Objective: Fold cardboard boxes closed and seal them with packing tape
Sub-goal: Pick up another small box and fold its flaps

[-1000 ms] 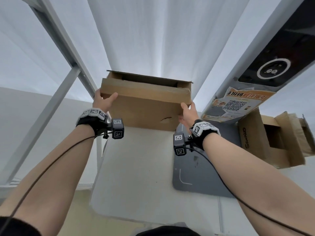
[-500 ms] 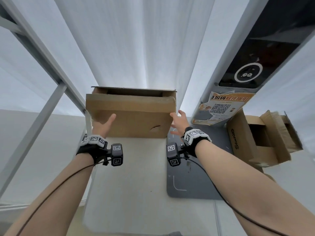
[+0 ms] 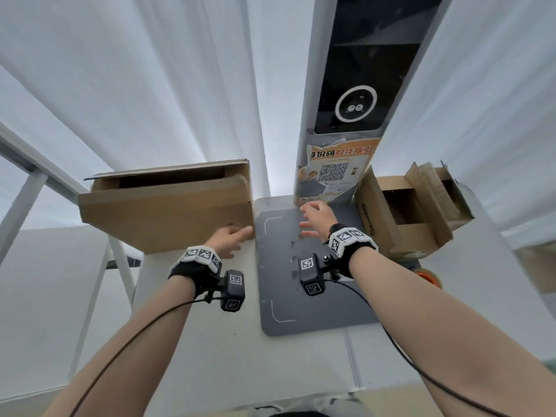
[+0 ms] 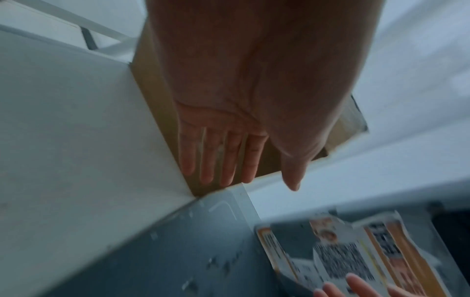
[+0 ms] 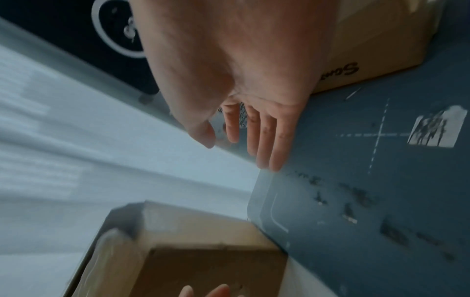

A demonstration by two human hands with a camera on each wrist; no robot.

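A large brown cardboard box stands at the table's back left, its top flaps partly ajar. My left hand is open, with straight fingers against the box's near face by its lower right corner; the left wrist view shows those fingers flat over the cardboard. My right hand hovers open and empty above the grey mat, between the two boxes. Its spread fingers hold nothing. A smaller open box lies on its side at the right. An orange tape roll peeks out behind my right forearm.
A white kiosk column with a black screen and a QR poster rises at the back of the white table. A white metal frame stands to the left. White curtains hang behind.
Both hands have let go of the large box, which now sits at the back left. My left hand dropped to its lower right corner; my right hand moved right over the mat.
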